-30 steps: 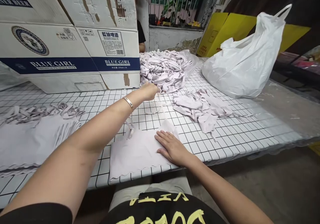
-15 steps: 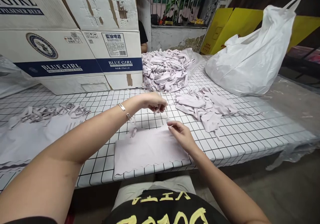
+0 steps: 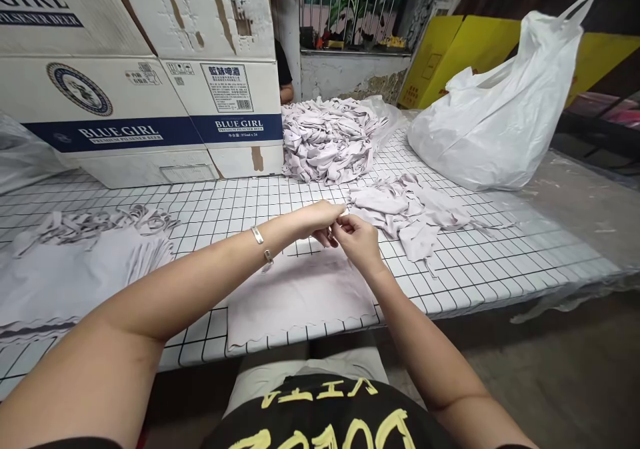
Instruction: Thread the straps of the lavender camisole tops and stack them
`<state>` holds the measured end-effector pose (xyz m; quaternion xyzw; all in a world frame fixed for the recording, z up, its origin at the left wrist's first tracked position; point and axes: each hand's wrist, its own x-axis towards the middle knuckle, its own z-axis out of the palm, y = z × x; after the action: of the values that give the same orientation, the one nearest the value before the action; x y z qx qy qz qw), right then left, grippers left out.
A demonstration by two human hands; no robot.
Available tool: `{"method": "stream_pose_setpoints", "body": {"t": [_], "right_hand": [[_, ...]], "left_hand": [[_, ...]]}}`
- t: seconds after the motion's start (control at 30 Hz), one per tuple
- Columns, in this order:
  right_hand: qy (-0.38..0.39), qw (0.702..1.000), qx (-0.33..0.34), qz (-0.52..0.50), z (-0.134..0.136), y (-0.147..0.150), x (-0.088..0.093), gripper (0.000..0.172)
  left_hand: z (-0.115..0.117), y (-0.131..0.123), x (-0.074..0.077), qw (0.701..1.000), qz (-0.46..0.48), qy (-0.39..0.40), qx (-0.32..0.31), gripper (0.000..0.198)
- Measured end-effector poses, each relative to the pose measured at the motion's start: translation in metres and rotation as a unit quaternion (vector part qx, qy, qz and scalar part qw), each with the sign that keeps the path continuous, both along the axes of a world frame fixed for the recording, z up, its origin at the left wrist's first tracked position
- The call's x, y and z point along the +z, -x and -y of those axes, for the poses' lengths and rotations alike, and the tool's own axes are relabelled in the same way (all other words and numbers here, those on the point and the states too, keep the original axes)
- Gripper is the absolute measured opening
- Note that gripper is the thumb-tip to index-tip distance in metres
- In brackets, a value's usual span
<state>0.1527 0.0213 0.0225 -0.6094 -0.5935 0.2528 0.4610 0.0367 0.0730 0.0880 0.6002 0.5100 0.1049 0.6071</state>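
A pale pink strappy top (image 3: 300,295) lies flat at the table's front edge. Above its right upper corner, my left hand (image 3: 323,221) and my right hand (image 3: 359,241) meet, fingertips touching. Both are closed in a pinch on the thin shoulder strap there, which their fingers now mostly hide. My left forearm, with a silver bangle (image 3: 257,235) at the wrist, crosses above the top and covers most of its other strap. To the left lies a neat stack of similar tops (image 3: 85,269), straps bunched at the far end.
Loose crumpled tops (image 3: 410,209) lie to the right, with a bigger heap (image 3: 330,139) behind. A white beer carton (image 3: 150,95) stands at the back left. At the back right sits a full white plastic bag (image 3: 495,109). Part of another person's arm (image 3: 286,93) shows beside the carton.
My right hand has moved up and away from me, from the top's edge to my left hand's fingertips. My left hand has shifted slightly right. The top stays flat.
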Motion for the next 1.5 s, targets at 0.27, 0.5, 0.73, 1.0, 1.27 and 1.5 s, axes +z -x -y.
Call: {"method": "stream_pose_setpoints", "body": {"t": [0.27, 0.5, 0.73, 1.0, 1.27, 1.5], "right_hand": [[0.104, 0.978, 0.078, -0.163, -0.007, -0.013, 0.006, 0.019], [0.223, 0.876, 0.186, -0.385, -0.012, -0.030, 0.011, 0.017], [0.256, 0.848, 0.228, -0.404, 0.001, -0.035, 0.007, 0.018], [0.288, 0.870, 0.230, -0.326, 0.044, -0.037, -0.011, 0.029], [0.271, 0.911, 0.185, -0.249, 0.074, -0.068, -0.006, 0.026], [0.243, 0.935, 0.162, -0.200, 0.088, -0.094, 0.003, 0.025]], "left_hand": [[0.008, 0.007, -0.004, 0.991, 0.104, 0.089, -0.012, 0.065], [-0.006, 0.022, -0.024, 0.999, 0.015, -0.017, 0.046, 0.052], [0.000, 0.021, -0.041, 0.981, 0.114, 0.148, 0.045, 0.068], [0.011, 0.002, -0.056, 0.902, 0.334, 0.243, 0.125, 0.031], [-0.004, 0.021, -0.057, 0.988, 0.033, -0.137, 0.063, 0.022], [0.030, 0.034, -0.084, 0.988, 0.006, -0.146, -0.056, 0.014]]}}
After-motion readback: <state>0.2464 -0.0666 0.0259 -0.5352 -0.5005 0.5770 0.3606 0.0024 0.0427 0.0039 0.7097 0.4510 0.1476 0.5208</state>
